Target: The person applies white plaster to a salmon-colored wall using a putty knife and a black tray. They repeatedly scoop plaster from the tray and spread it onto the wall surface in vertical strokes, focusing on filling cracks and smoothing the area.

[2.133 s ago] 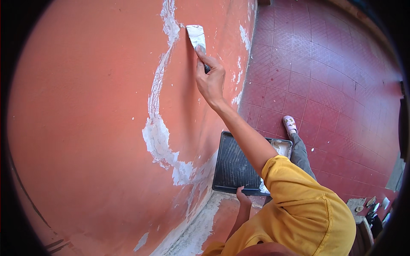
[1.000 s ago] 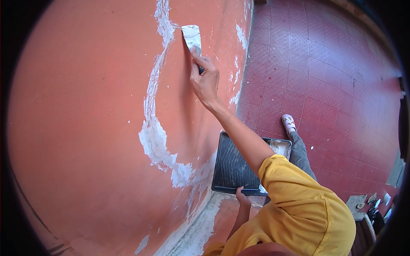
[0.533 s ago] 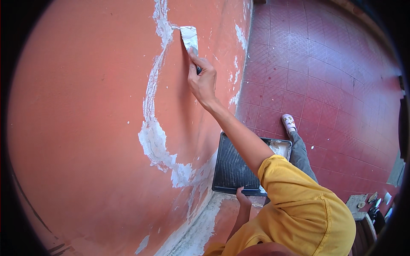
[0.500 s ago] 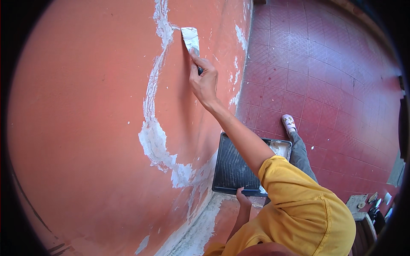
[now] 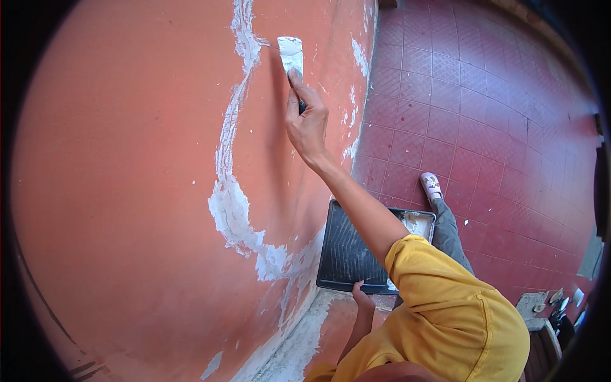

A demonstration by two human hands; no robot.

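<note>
Orange wall [image 5: 127,165], a ragged white streak [image 5: 230,207] curving from 11 round to 7 o'clock; red tiled floor [image 5: 474,108] toward 2. Right hand [image 5: 308,124] grips a putty knife [image 5: 291,56] at 12 — blade shifted slightly toward 3, off the streak's spur, versus 0.5 s earlier. Left hand [image 5: 362,295] holds black tray [image 5: 347,248], between 4 and 5.

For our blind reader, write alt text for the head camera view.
A person's right hand holds a white-coated putty knife at an orange wall streaked with white patches; the left hand grips a black tray.
</note>
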